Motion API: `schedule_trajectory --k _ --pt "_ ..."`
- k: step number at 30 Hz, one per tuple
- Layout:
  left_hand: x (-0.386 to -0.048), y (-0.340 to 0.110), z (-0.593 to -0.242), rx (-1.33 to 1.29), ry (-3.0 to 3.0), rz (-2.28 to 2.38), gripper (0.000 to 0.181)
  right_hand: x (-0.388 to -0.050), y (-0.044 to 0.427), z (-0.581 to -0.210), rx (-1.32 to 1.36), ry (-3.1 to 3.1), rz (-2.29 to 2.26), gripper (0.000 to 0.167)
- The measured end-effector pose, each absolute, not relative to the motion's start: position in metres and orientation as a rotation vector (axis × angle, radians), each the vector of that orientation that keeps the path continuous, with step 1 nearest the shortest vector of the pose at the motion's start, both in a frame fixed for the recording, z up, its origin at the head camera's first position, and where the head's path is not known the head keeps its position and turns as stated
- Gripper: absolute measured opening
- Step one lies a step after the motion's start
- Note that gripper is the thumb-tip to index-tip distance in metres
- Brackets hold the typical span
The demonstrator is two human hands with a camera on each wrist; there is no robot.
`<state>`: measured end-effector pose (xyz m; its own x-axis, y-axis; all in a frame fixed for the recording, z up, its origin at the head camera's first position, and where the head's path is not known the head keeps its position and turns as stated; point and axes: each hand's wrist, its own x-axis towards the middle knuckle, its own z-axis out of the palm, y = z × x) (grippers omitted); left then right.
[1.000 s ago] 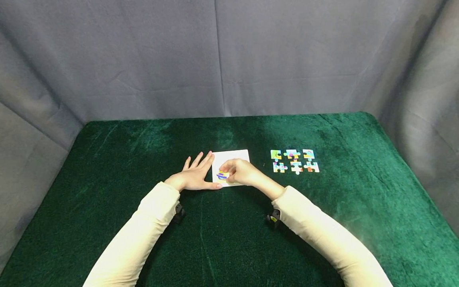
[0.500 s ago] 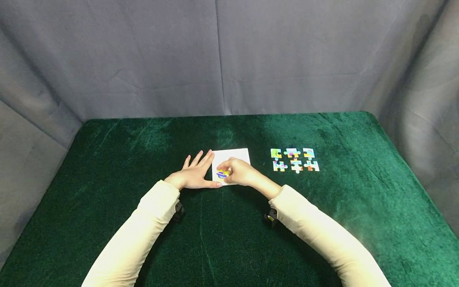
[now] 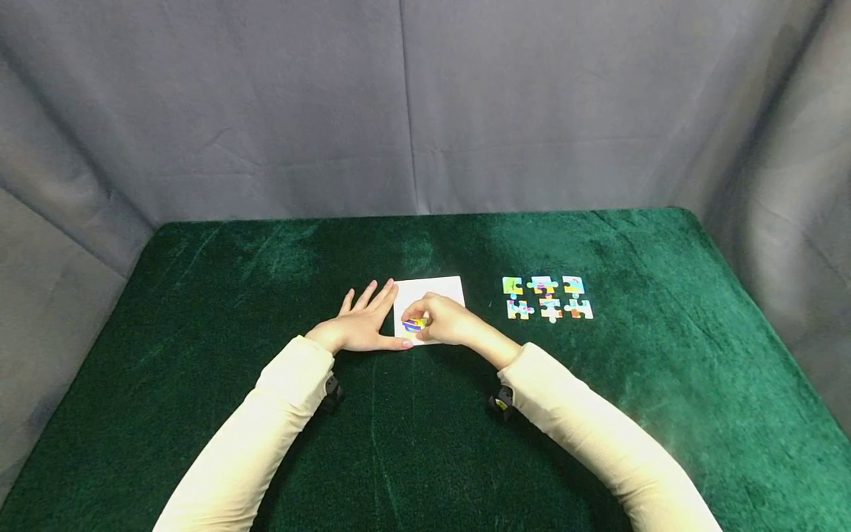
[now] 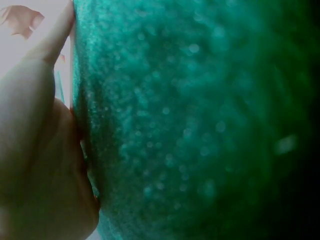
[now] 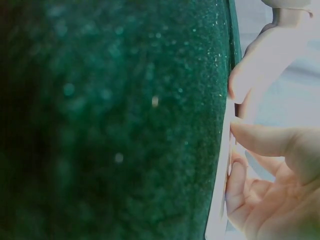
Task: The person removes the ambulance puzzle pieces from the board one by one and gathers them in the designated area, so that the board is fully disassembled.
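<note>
Your right hand (image 3: 442, 319) has shifted slightly left, pinching a jigsaw piece (image 3: 412, 325) on the white board (image 3: 432, 287), frame center; your left hand (image 3: 360, 329) lies spread. Assembly appears early: six loose pieces (image 3: 543, 285) remain, right of center.

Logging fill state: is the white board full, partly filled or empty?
Partly filled: coloured puzzle artwork shows at the lower left of the white board, bare white above. The right hand covers some; piece count unclear.

A long cream left sleeve (image 3: 251, 428) and matching right sleeve (image 3: 592, 426), softly creased, are worn; a black left wrist device (image 3: 332, 393) and black right wrist device (image 3: 503, 400), the latter marked with yellow, are fitted at the cuffs (image 3: 307, 360).
</note>
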<state>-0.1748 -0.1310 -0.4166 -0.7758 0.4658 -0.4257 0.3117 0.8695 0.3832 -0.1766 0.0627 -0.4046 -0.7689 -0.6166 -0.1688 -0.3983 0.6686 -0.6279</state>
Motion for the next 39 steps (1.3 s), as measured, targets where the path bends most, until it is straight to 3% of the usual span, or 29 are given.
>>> schedule_trajectory --k 39 --pt "-0.1731 -0.1305 -0.4145 0.564 2.521 0.42 0.104 -0.1686 0.0627 -0.4032 -0.877 2.57 -0.74 0.032"
